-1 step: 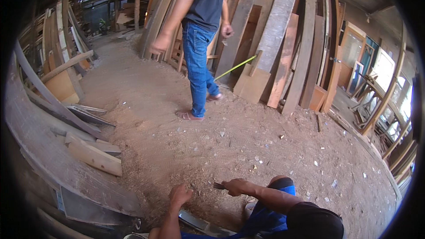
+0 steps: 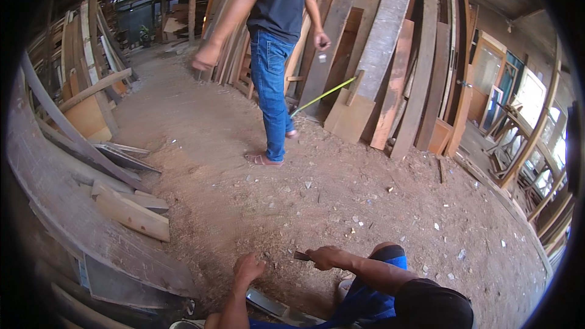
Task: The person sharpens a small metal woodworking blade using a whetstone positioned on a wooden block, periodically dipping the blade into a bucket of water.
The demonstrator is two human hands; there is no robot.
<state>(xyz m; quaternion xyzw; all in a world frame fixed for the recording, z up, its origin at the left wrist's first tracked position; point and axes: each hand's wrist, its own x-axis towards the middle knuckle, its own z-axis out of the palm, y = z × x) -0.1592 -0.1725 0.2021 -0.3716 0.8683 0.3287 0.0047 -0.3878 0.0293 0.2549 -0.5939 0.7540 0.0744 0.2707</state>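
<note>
Low in the middle, my left hand [image 2: 250, 268] is held closed with curled fingers; whether anything is inside I cannot make out. A little to its right, my right hand [image 2: 325, 258] grips a short, dark, flat piece [image 2: 301, 256], whose end sticks out toward the left hand. The two hands are apart, above the dirt floor. Below them, near my blue-clad leg [image 2: 375, 301], lies a long shiny grey strip [image 2: 268, 302], partly hidden at the lower edge.
A person in jeans [image 2: 268, 85] walks ahead of me. Wooden boards [image 2: 390, 42] lean along the wall behind, with a yellow-green stick [image 2: 323, 96] low among them. Curved planks [image 2: 91, 237] and offcuts [image 2: 131, 214] lie at left. Chips litter the dirt floor [image 2: 231, 189].
The walking person's near arm has swung to the left, and their other hand has come out to the right. Their rear foot has shifted slightly. My hands stay put.
</note>
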